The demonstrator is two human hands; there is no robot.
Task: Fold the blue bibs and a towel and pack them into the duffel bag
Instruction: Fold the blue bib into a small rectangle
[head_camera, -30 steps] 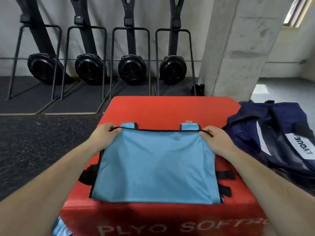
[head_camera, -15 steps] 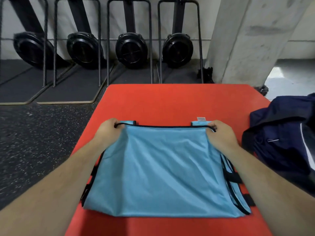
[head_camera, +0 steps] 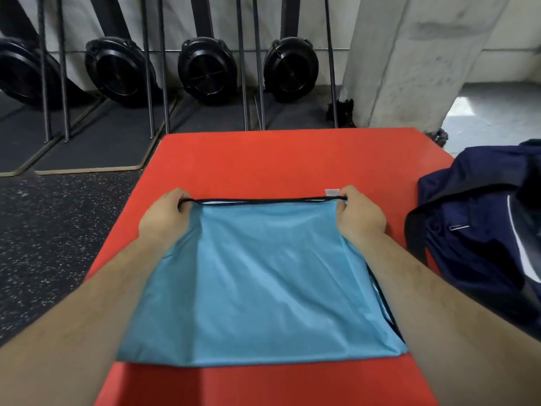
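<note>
I see the blue bib (head_camera: 263,288) lying flat on the red counter (head_camera: 292,162), near edge toward me, far edge with black trim stretched taut between both hands. Left hand (head_camera: 164,218) pinches the far-left corner, fingers curled round the trim. Right hand (head_camera: 361,216) pinches the far-right corner the same way, a white tag (head_camera: 332,191) sticking out just beside it. Bib looks folded double, some black edging showing along its right side under my right forearm. Navy duffel bag (head_camera: 483,230) sits at the counter's right edge, apart from the bib; can't tell if it's open. Black fan-wheel machines (head_camera: 205,68) stand on floor mats against the back wall, concrete pillar (head_camera: 409,54) at right
</note>
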